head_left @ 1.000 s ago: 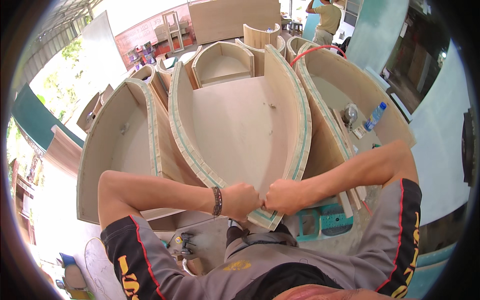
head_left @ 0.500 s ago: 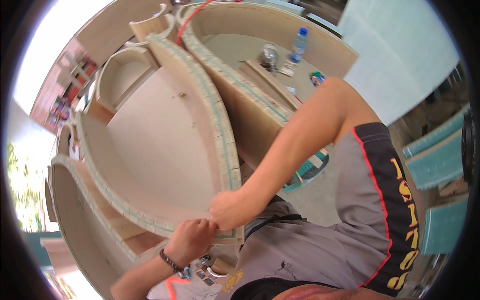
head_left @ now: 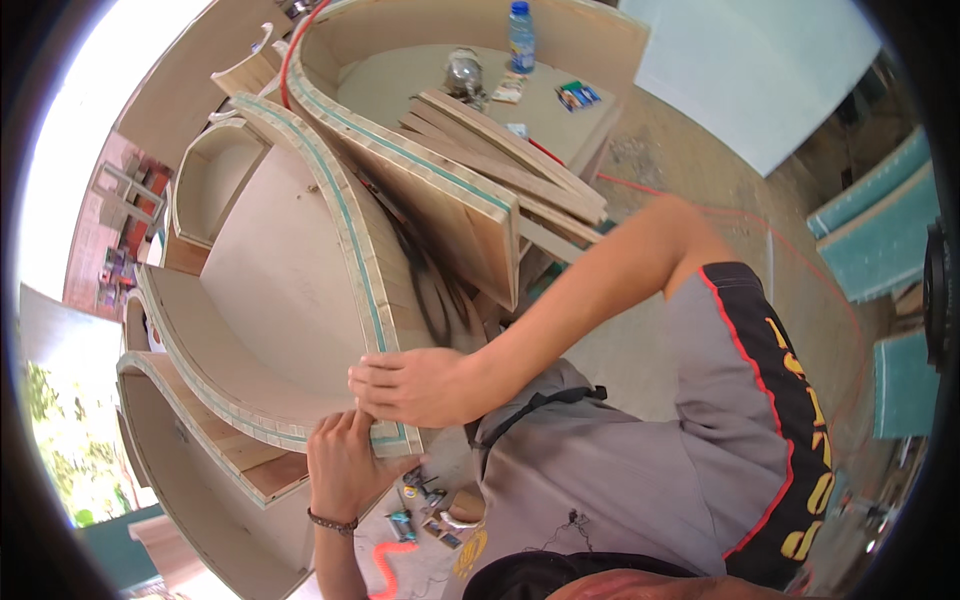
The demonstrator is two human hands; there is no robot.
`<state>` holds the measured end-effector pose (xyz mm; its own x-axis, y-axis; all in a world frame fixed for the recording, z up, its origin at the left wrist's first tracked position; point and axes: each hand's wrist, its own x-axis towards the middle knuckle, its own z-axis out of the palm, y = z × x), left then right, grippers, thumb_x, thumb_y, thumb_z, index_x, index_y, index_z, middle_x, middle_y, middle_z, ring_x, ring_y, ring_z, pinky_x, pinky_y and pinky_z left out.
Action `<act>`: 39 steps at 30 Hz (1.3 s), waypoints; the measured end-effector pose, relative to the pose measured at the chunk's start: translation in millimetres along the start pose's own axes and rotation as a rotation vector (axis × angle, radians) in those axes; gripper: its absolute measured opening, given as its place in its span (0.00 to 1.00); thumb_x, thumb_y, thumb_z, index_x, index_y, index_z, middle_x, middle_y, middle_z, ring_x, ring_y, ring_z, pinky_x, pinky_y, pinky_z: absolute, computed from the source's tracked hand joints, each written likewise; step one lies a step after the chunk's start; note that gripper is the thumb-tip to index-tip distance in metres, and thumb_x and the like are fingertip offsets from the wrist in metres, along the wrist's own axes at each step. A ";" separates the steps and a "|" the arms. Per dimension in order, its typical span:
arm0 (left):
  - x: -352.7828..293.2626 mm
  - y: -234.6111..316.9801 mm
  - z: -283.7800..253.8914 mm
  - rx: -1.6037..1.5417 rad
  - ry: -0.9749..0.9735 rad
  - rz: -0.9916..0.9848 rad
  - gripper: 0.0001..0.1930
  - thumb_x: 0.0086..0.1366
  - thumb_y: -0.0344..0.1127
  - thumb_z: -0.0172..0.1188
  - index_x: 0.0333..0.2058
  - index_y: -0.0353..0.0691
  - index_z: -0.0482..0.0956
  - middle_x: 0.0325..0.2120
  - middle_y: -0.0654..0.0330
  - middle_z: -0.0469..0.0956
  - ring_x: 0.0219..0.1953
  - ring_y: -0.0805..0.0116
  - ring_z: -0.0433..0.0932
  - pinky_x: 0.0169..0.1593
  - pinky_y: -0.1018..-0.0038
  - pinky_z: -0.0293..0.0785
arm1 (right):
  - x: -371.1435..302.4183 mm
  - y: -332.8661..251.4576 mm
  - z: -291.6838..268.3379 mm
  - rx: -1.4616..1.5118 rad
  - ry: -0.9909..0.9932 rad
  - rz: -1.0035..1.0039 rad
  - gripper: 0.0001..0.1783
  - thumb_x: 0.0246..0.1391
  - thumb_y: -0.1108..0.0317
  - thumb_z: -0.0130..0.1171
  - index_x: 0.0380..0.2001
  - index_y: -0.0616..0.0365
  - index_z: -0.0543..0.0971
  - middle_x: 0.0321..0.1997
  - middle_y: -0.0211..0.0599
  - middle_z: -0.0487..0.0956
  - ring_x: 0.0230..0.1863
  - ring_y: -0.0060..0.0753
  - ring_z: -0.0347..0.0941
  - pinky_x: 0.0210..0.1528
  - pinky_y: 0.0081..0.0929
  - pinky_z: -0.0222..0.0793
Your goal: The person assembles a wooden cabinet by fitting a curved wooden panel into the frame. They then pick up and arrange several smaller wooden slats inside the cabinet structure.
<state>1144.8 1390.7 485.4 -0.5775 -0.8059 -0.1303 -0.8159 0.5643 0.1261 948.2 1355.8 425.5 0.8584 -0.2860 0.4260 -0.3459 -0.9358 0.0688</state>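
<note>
A curved wooden frame (head_left: 290, 330) with a pale panel inside and a teal strip (head_left: 345, 210) along its rim comes to a corner close to my body. My right hand (head_left: 415, 385) lies across the rim beside this corner, palm down, fingers stretched out. Just left of and below it, my left hand (head_left: 340, 465) rests on the same corner, thumb spread outward and fingers over the rim. The fingertips of both hands almost meet. A dark beaded bracelet (head_left: 332, 523) circles my left wrist. Neither hand shows a held thing.
Another curved frame (head_left: 430, 160) at the right bears wooden strips (head_left: 510, 165), a blue-capped bottle (head_left: 521, 40) and a silver rounded object (head_left: 463, 78). A lower frame (head_left: 200, 440) stands at left. Small tools and an orange coiled hose (head_left: 385, 570) lie below. Teal panels (head_left: 880, 230) stand at far right.
Both hands, closed at the corner before, now have their fingers extended. My right hand has flattened over the rim. The whole view has shifted, bringing more floor and the wooden strips into sight.
</note>
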 end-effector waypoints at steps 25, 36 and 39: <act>54.1 216.4 100.1 -1.349 0.293 0.115 0.34 0.61 0.49 0.61 0.57 0.30 0.64 0.51 0.48 0.72 0.52 0.59 0.72 0.57 0.64 0.66 | -278.3 -135.2 -79.9 0.519 0.379 1.236 0.15 0.50 0.64 0.61 0.40 0.60 0.78 0.43 0.42 0.74 0.47 0.46 0.71 0.50 0.37 0.67; 209.1 256.2 236.4 -1.808 0.179 -0.720 0.47 0.63 0.66 0.49 0.65 0.30 0.50 0.60 0.41 0.60 0.63 0.55 0.59 0.66 0.62 0.51 | -439.8 -71.9 -110.7 0.757 0.357 1.345 0.17 0.53 0.62 0.62 0.42 0.61 0.79 0.42 0.41 0.78 0.46 0.37 0.75 0.48 0.29 0.69; 247.9 226.4 274.9 -2.026 0.169 -0.680 0.51 0.60 0.69 0.50 0.65 0.28 0.48 0.60 0.38 0.59 0.63 0.53 0.59 0.67 0.59 0.52 | -456.4 -16.1 -96.0 0.976 0.409 1.385 0.18 0.54 0.60 0.62 0.42 0.63 0.79 0.43 0.38 0.79 0.46 0.32 0.75 0.47 0.27 0.69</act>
<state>809.2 1367.9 211.2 -0.1827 -0.8175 -0.5462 0.3697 -0.5719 0.7323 525.7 1521.2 316.6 -0.0457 -0.9925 -0.1136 -0.2112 0.1207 -0.9700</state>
